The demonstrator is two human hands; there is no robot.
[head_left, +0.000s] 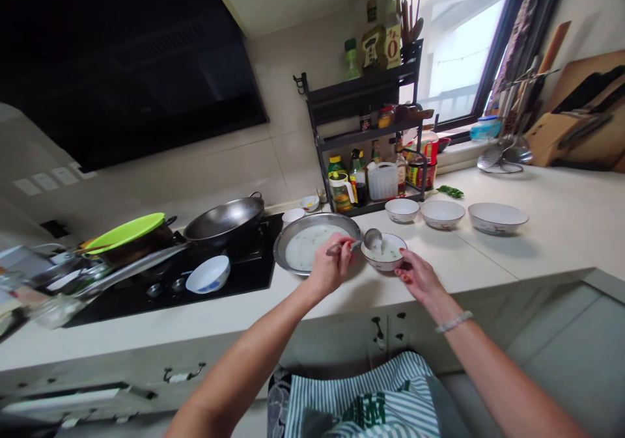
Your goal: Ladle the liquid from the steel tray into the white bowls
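Observation:
My left hand is closed round the handle of a metal ladle. The ladle's cup is tilted over a white bowl that holds pale soup with green bits. With thumb and fingers, my right hand grips the right rim of this bowl. Just left of it, a wide metal basin of the same milky soup stands on the counter, partly behind my left hand. Three more white bowls stand farther right: a small one, a middle one and a wider one.
A wok and a blue-patterned bowl sit on the black stove. Farther left, a green strainer rests on a dark pot. Behind the basin stands a black rack with bottles. Green leaves lie near the wall.

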